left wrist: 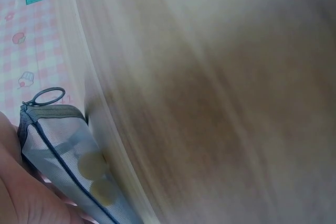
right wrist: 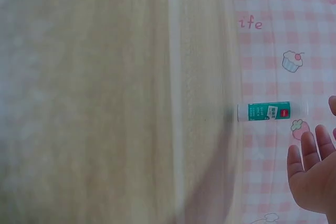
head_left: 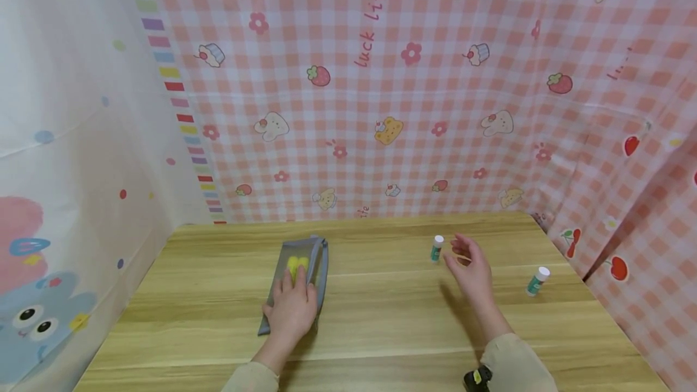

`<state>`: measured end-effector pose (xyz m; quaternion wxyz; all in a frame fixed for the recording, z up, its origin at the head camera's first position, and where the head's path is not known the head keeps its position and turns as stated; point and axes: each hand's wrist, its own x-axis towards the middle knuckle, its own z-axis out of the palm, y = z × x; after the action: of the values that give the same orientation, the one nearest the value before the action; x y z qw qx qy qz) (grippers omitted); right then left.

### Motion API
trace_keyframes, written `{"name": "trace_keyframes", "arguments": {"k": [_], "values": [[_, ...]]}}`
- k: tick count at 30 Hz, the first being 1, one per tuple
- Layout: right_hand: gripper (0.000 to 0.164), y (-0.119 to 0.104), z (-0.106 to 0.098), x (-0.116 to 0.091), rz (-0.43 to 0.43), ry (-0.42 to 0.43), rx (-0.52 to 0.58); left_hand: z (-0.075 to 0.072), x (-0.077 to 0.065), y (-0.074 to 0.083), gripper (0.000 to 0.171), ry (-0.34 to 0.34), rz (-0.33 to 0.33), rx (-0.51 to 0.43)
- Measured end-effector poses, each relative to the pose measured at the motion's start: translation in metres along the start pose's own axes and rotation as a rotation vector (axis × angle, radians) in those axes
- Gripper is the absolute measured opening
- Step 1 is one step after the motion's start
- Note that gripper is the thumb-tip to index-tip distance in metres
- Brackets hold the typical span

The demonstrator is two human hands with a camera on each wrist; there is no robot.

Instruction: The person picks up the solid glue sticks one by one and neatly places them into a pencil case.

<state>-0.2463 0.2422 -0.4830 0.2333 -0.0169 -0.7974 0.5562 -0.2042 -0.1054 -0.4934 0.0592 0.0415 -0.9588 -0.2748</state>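
Note:
My left hand [head_left: 294, 311] rests on a grey mesh zipper pouch [head_left: 278, 286], fingers laid over it. Inside the pouch show two yellow rounded pieces [head_left: 297, 264]; through the mesh in the left wrist view their round ends [left wrist: 92, 166] look yellowish. A dark zipper pull ring [left wrist: 48, 96] sticks up at the pouch's end. On the right, a green glue stick [head_left: 436, 251] with a white cap stands upright. Just beside it hovers my right hand [head_left: 472, 266], thumb and fingers apart, holding nothing. The right wrist view shows the same glue stick [right wrist: 269, 111] near the fingertips.
A second green glue stick [head_left: 536, 283] stands to the right of my right hand, nearer the table's right edge. The wooden table [head_left: 376, 307] meets a pink checkered cloth [head_left: 348, 156] at its back. A black band with a yellow mark [head_left: 477, 378] sits at the right wrist.

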Motion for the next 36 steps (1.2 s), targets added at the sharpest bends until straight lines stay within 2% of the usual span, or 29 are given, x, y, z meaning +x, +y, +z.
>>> {"name": "trace_keyframes", "arguments": {"k": [11, 21, 28, 36], "values": [[0.05, 0.009, 0.006, 0.008, 0.086, -0.023, 0.028, 0.001, 0.0, 0.0, 0.055, 0.002, -0.002, 0.001], [0.054, 0.014, 0.011, 0.011, 0.175, -0.074, 0.105, -0.001, -0.001, 0.002, 0.054, 0.007, -0.002, 0.004], [0.053, 0.017, 0.016, 0.013, 0.187, -0.081, 0.129, 0.0, -0.001, 0.002, 0.053, 0.008, -0.004, 0.017], [0.047, 0.02, 0.024, 0.014, 0.172, -0.046, 0.157, 0.0, 0.0, 0.001, 0.054, 0.001, -0.005, 0.025]]}}
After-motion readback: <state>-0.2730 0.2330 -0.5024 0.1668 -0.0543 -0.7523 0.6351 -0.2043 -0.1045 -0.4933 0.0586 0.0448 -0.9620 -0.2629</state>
